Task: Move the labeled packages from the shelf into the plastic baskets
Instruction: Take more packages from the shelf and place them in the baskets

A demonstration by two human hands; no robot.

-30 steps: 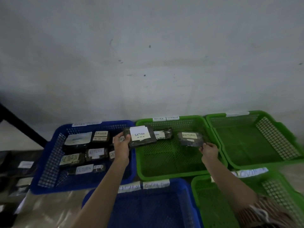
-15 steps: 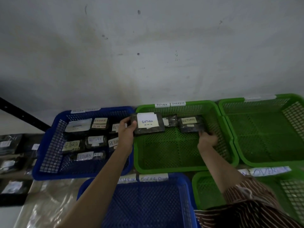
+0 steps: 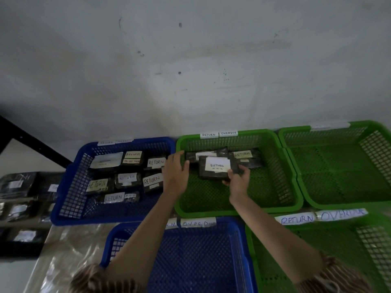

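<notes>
A stained grey wall [image 3: 190,60] fills the upper frame. A black diagonal bar [image 3: 31,142] crosses at left. Clear plastic sheeting [image 3: 69,246] lies lower left.

A pale grey wall [image 3: 190,60], scuffed and dotted with dark marks, fills the upper view. Left of it, a black bar [image 3: 31,142] slants downward. Light is dim.

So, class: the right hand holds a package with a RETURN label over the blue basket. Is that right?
Not quite. The head view shows the right hand holding the package with the RETURN label over the green basket, not the blue one.
</notes>
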